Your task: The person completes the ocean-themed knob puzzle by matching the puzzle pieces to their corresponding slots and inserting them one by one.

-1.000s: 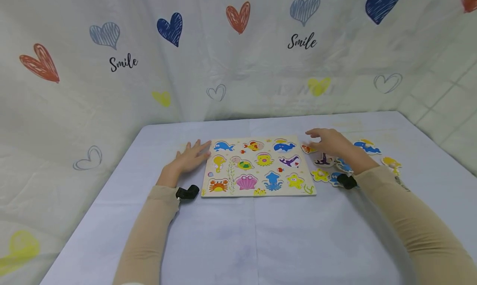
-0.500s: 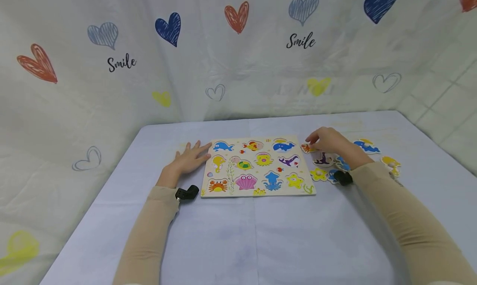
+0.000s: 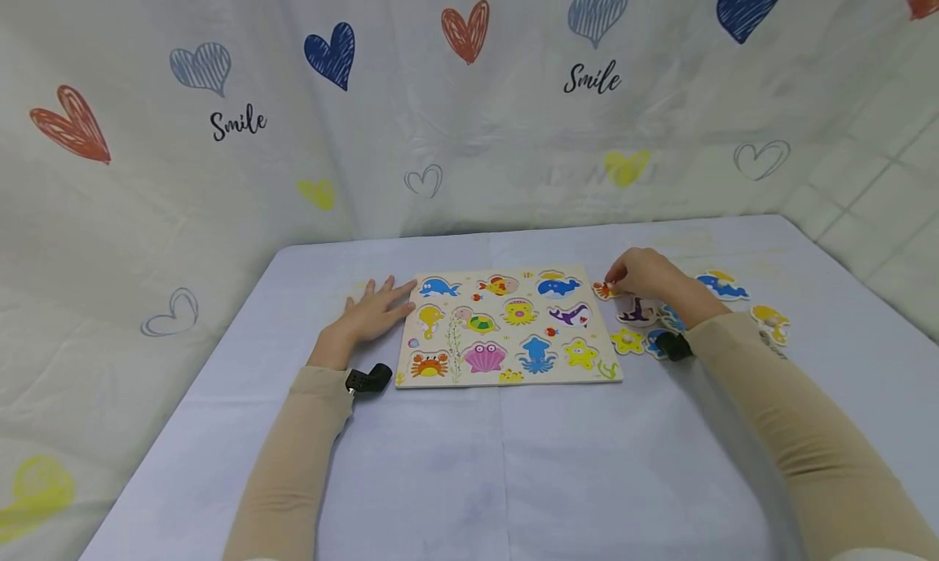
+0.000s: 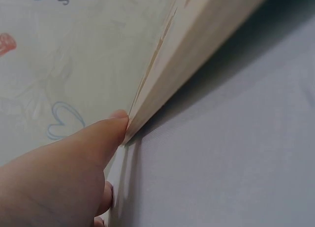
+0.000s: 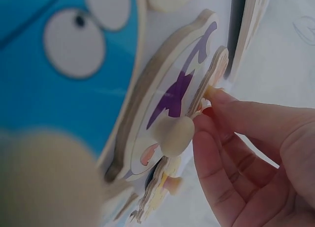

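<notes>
A wooden puzzle board [image 3: 506, 288] printed with sea animals lies mid-table. My left hand [image 3: 372, 310] rests at its left side with fingers spread, and in the left wrist view a fingertip [image 4: 118, 113] touches the board's edge. Right of the board, my right hand [image 3: 647, 274] pinches the small knob of an orange crab puzzle piece [image 3: 603, 290] between thumb and fingers; the hand partly covers this piece. Close beside it in the right wrist view lies a purple puzzle piece [image 5: 172, 96] with a wooden knob [image 5: 178, 136].
Several other knobbed pieces lie right of the board, among them a yellow starfish piece [image 3: 628, 342], a blue whale piece [image 3: 722, 286] and a yellow piece [image 3: 770, 323]. A white cloth covers the table [image 3: 440, 463]. Behind it hangs a curtain [image 3: 403, 96] with printed hearts.
My right hand has come down onto the crab puzzle piece, its thumb and fingers closing on the knob. The left hand and the board stay in place.
</notes>
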Motion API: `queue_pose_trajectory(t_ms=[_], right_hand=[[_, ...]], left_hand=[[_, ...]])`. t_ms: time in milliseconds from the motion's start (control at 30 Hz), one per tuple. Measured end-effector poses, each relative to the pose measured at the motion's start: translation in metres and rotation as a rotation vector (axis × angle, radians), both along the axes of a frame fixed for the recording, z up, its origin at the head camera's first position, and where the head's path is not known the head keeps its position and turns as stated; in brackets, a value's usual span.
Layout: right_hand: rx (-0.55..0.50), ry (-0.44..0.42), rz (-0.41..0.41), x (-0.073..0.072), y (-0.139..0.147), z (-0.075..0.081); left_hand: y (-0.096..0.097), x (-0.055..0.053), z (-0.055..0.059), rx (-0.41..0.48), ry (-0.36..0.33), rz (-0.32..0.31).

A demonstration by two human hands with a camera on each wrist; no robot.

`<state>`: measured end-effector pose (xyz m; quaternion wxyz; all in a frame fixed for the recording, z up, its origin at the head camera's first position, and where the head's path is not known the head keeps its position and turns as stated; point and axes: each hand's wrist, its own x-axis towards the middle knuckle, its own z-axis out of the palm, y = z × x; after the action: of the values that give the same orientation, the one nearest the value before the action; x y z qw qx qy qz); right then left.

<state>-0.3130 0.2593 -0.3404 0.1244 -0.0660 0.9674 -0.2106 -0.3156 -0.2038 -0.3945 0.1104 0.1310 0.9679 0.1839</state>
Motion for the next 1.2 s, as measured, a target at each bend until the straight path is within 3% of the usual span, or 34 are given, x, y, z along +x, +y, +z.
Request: queue_pose_trajectory(t_ms=[533,933,1200], right_hand=[[0.075,0.04,0.015,0.0,-0.007,-0.002],[0.09,0.134,0.046,0.01,-0.013,0.014],[0.064,0.116,0.071,0.021,-0.026,0.024]], left_hand=[[0.0,0.001,0.001,-0.011,-0.005,0.004],[0.001,0.0,0.002,-0.013,0.005,0.0],[0.001,0.002,0.002,-0.016,0.004,0.004]])
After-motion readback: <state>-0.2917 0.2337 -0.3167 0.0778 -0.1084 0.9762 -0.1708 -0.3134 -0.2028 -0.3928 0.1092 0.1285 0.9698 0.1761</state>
